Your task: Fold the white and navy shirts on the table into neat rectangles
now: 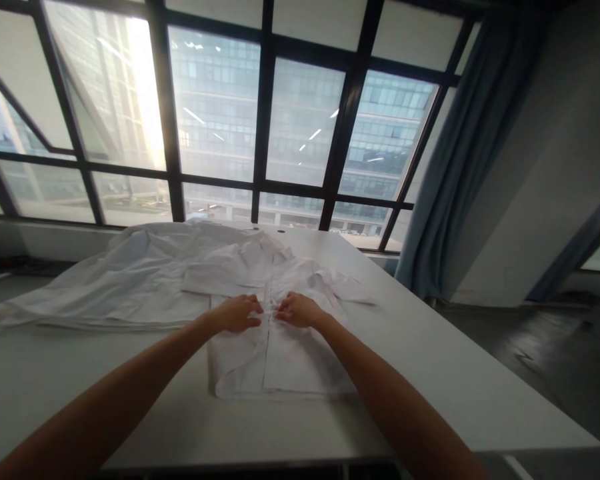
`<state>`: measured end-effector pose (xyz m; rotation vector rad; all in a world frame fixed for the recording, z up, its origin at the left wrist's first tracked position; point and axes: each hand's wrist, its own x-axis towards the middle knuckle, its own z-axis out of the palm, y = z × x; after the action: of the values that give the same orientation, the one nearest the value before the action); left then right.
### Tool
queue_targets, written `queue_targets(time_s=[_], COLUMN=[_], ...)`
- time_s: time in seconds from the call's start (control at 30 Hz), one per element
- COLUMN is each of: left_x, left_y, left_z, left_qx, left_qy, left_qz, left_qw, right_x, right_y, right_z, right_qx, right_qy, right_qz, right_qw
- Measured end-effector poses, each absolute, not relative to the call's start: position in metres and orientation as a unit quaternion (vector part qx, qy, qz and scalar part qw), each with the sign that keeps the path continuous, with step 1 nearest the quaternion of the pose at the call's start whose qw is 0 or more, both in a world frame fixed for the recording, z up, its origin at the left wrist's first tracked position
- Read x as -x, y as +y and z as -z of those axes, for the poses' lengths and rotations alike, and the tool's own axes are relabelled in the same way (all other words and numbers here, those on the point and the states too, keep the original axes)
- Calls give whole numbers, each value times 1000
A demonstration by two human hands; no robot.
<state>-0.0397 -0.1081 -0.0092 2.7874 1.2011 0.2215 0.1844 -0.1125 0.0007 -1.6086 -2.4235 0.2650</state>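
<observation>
White cotton-like shirt (pixel 280 347): laid flat on the worktop (pixel 455 387), front side up, hem toward the person, collar toward the window (pixel 300 120). Front opening runs down the middle, its two edges meeting along a straight line. One short sleeve spread out to the right, the other to the left.

Left hand (pixel 237 313): resting on the shirt just left of the front opening, about mid-chest; fingers curled together and pinching the cloth edge, as far as can be seen.

Right hand (pixel 297 310): resting on the shirt just right of the opening, level with the left hand and almost touching it; fingers bunched on the opposite cloth edge. Whether a button is held cannot be told at this size.

Pile of white cloth (pixel 125 280): larger, loosely spread, lying left of and partly behind the shirt, touching it.

Worktop: white, plain, long edge running away to the right.

Curtain (pixel 460 153): blue-grey, hanging at the right end of the window.

Floor (pixel 545 353): dark, glossy, right of the worktop.
</observation>
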Motion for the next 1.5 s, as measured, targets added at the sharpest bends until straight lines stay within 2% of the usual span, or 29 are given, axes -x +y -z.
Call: queue_targets(time_s=[0.13,0.3,0.37,0.47,0.63,0.8,0.97,1.23,1.5], left_x=[27,3,-4,-13,-26,-30,-30,-25,-25], left_y=[-119,-108,-99,-87,-73,-68,-66,-64,-69], left_z=[4,2,5,13,28,40,46,50,55], left_qx=[-926,-886,-866,-832,-763,-742,-759,-788,-789], left_qy=[362,450,483,521,527,480,464,426,420], left_qz=[-69,-98,-115,-169,-247,-328,-356,-350,-369], left_qw=[79,54,54,93,281,335,286,275,254], right_x=[-173,-155,-160,-176,-192,-193,-190,-187,-191], right_y=[-117,-108,-101,-91,-87,-86,-83,-94,-99], right_z=[-15,-5,2,12,28,36,39,27,16], right_qx=[604,623,620,612,585,566,570,562,576], right_qy=[-795,-780,-777,-759,-691,-671,-691,-765,-763], right_qz=[-39,-21,-46,-141,-307,-336,-294,-122,-118], right_qw=[46,61,98,172,293,341,335,290,269])
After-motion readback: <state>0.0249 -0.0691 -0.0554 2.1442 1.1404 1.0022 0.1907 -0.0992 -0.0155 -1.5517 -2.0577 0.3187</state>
